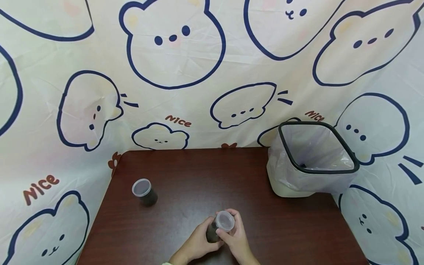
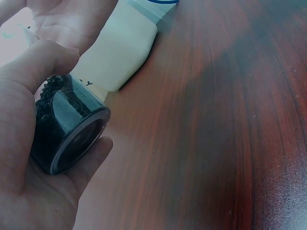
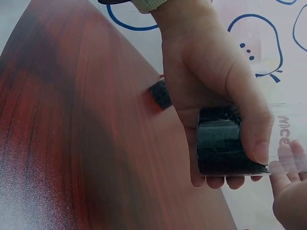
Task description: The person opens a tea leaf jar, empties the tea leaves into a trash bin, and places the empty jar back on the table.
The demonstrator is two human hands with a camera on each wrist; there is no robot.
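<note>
A clear jar (image 1: 212,232) with dark, shredded contents is tilted between my two hands above the table, its pale translucent lid (image 1: 225,221) facing up toward the head camera. My left hand (image 1: 198,241) grips the jar's body, thumb on one side and fingers on the other; the left wrist view shows the jar's base (image 2: 79,143) above the palm. At the lid end, my right hand (image 1: 236,239) holds the rim between thumb and fingers. Only part of the right hand (image 3: 290,191) shows in the right wrist view. A second, similar jar (image 1: 148,197) stands to the left on the table.
The dark reddish-brown table (image 1: 185,169) lies under the hands. A bin (image 1: 291,189) with a black rim and a whitish bag liner stands at the table's back right. Behind hangs a cloth (image 1: 198,106) printed with cartoon bears.
</note>
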